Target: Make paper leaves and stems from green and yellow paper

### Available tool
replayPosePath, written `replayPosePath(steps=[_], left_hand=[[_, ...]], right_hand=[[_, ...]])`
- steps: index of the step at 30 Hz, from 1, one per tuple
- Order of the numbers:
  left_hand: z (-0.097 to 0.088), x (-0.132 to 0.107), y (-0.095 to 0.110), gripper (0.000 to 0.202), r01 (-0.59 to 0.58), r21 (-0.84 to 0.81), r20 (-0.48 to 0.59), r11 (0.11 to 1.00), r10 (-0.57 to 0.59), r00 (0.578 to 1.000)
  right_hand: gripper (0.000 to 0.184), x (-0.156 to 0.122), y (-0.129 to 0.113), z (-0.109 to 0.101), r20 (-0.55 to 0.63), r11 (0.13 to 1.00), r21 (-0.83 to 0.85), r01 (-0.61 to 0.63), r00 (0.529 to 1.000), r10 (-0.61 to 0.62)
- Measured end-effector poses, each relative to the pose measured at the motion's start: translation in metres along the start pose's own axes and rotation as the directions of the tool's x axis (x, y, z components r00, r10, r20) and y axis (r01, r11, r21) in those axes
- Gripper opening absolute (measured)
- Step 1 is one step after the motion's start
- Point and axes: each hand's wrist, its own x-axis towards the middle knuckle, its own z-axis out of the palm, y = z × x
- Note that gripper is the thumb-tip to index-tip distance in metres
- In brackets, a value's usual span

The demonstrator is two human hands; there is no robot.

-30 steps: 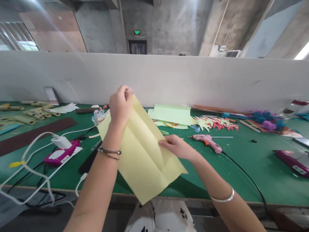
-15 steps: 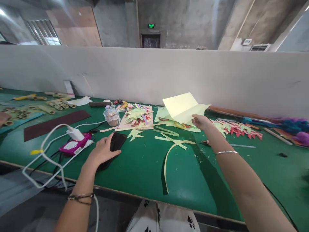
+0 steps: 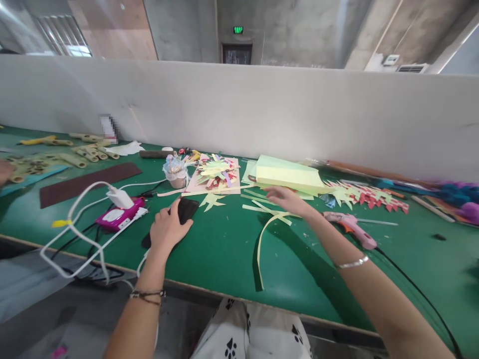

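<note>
My left hand lies on a black phone on the green table, fingers curled over its near end. My right hand hovers palm down, fingers stretched out, just in front of a folded yellow paper sheet that rests on other pale sheets. Nothing is in the right hand. Thin yellow paper strips lie under and beside that hand.
A board with cut paper shapes and a small cup stand behind the phone. A pink glue gun with black cord lies right. A pink power strip with white cables sits left. Red and green cut-outs lie far right. A white wall backs the table.
The yellow sheet went from both hands to the pile at the back of the table. My right hand let it go and drew back; my left hand settled on the phone.
</note>
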Motion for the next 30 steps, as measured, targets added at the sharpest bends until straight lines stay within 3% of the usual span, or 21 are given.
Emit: replayPosePath(steps=[1, 2, 3, 5, 7, 9, 11, 13, 15, 17, 19, 21, 24, 26, 29, 30], left_hand=[[-0.001, 0.000, 0.001, 0.068, 0.009, 0.002, -0.002, 1.000, -0.009, 1.000], [-0.001, 0.001, 0.003, 0.066, 0.023, 0.006, -0.005, 1.000, -0.023, 1.000], [-0.002, 0.002, 0.004, 0.065, 0.038, 0.008, -0.007, 0.999, -0.038, 0.999], [-0.003, 0.004, 0.005, 0.066, 0.067, 0.000, -0.003, 0.998, -0.067, 0.998], [-0.004, 0.007, 0.005, 0.071, 0.077, -0.004, 0.012, 0.997, -0.077, 0.997], [-0.005, 0.005, 0.008, 0.075, 0.058, 0.008, 0.007, 0.998, -0.058, 0.998], [-0.007, -0.003, 0.016, 0.074, -0.010, 0.014, -0.082, 1.000, 0.011, 0.997], [-0.010, -0.019, 0.032, 0.065, -0.148, -0.023, -0.221, 0.989, 0.139, 0.965], [-0.013, -0.041, 0.055, 0.058, -0.364, -0.144, -0.261, 0.920, 0.320, 0.911], [-0.013, -0.063, 0.079, 0.060, -0.572, -0.288, -0.246, 0.768, 0.518, 0.819], [-0.010, -0.080, 0.098, 0.066, -0.669, -0.330, -0.267, 0.666, 0.614, 0.743], [-0.006, -0.088, 0.109, 0.058, -0.735, -0.300, -0.277, 0.609, 0.681, 0.678], [-0.002, -0.087, 0.110, 0.037, -0.818, -0.196, -0.300, 0.541, 0.761, 0.575], [-0.001, -0.082, 0.105, 0.030, -0.869, -0.117, -0.375, 0.481, 0.789, 0.487], [-0.001, -0.078, 0.096, 0.025, -0.922, 0.011, -0.482, 0.388, 0.810, 0.335], [-0.001, -0.078, 0.094, 0.025, -0.928, 0.046, -0.484, 0.369, 0.821, 0.302]], right_hand=[[0.032, -0.012, -0.002, 0.004, 0.075, 0.993, -0.074, 0.094, 0.993, -0.089], [0.038, -0.023, -0.003, 0.008, 0.224, 0.924, -0.248, 0.292, 0.945, -0.239], [0.043, -0.033, -0.002, 0.012, 0.329, 0.818, -0.382, 0.430, 0.890, -0.315], [0.046, -0.048, 0.002, 0.021, 0.450, 0.589, -0.576, 0.567, 0.821, -0.351], [0.040, -0.055, 0.009, 0.029, 0.448, 0.472, -0.677, 0.565, 0.825, -0.345], [0.027, -0.057, 0.014, 0.037, 0.432, 0.423, -0.715, 0.557, 0.827, -0.359], [0.015, -0.058, 0.015, 0.042, 0.416, 0.392, -0.734, 0.555, 0.823, -0.386], [0.015, -0.059, 0.012, 0.045, 0.389, 0.355, -0.756, 0.549, 0.815, -0.430], [0.018, -0.065, 0.006, 0.046, 0.349, 0.295, -0.792, 0.534, 0.793, -0.499], [0.021, -0.074, -0.001, 0.047, 0.298, 0.224, -0.837, 0.499, 0.760, -0.577], [0.023, -0.086, -0.007, 0.048, 0.243, 0.185, -0.871, 0.456, 0.725, -0.644], [0.023, -0.098, -0.010, 0.048, 0.192, 0.187, -0.885, 0.427, 0.700, -0.688], [0.022, -0.111, -0.008, 0.045, 0.152, 0.202, -0.889, 0.410, 0.682, -0.715], [0.020, -0.117, -0.005, 0.039, 0.169, 0.176, -0.893, 0.413, 0.672, -0.721], [0.020, -0.124, 0.000, 0.031, 0.250, 0.061, -0.909, 0.412, 0.656, -0.712], [0.021, -0.126, 0.002, 0.029, 0.282, 0.014, -0.912, 0.410, 0.653, -0.702]])
